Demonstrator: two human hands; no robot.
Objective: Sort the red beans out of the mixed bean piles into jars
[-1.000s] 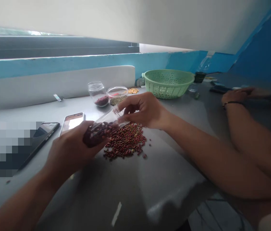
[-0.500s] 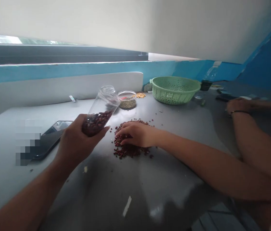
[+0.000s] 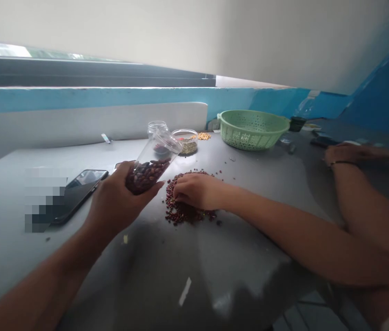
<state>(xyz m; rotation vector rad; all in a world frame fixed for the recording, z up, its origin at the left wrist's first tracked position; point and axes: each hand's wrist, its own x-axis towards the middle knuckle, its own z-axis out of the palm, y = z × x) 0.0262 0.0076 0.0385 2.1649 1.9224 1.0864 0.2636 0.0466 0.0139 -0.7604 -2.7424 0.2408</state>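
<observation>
My left hand is wrapped round a clear plastic jar, partly filled with large dark red beans. The jar has no lid on and leans to the right, its mouth up over the table. My right hand rests at the pile of small reddish beans, fingers drawn together in a pinch. Its fingertips are partly hidden, so what they hold does not show. Behind the tilted jar stands another clear jar, mostly covered from view.
A round clear container with small greenish beans stands behind the pile, beside yellow kernels. Further right sits a green basket. A phone lies at left. Another person's hand is at far right; a white strip lies in front.
My right hand's fingers have gone from spread over the pile to pinched together. My left hand and the tilted jar have shifted slightly to the right.
</observation>
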